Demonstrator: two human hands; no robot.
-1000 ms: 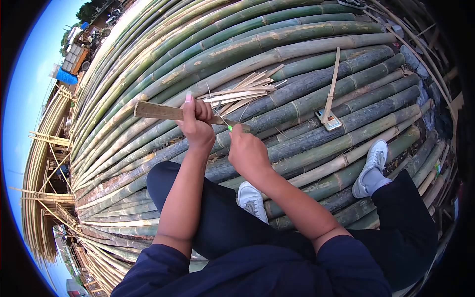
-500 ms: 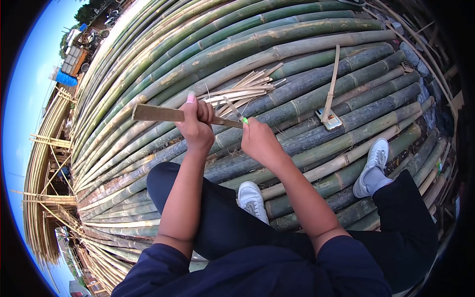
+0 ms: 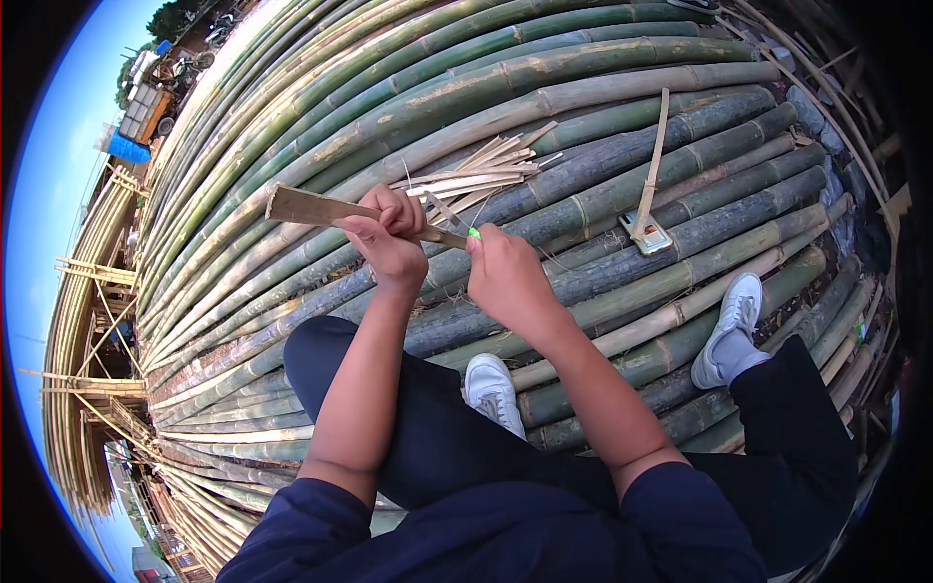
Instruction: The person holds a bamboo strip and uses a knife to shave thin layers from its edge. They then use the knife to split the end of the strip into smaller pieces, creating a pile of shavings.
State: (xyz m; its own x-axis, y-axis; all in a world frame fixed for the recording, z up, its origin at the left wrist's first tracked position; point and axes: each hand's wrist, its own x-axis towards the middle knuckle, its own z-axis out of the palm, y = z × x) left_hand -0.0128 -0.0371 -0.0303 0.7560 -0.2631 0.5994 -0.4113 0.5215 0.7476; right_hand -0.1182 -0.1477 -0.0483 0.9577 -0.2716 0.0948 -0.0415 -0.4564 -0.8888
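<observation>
My left hand (image 3: 391,243) grips a flat bamboo strip (image 3: 309,207) that sticks out to the left over the stacked poles. My right hand (image 3: 505,277) holds a small knife with a green handle (image 3: 473,233); its thin blade (image 3: 443,213) rests against the strip's right end, just beside my left fingers. Both hands are close together above my knees. A small pile of cut bamboo slivers (image 3: 476,175) lies just beyond the hands.
I sit on a large stack of long green and grey bamboo poles (image 3: 583,87). A loose bamboo strip (image 3: 653,160) leans on a small flat object (image 3: 649,236) to the right. My white shoes (image 3: 729,325) rest on the poles. Buildings and sky show at far left.
My right hand first moved up and right along the strip with the knife, then drew back a little toward my left hand. The strip's left end tilted slightly upward.
</observation>
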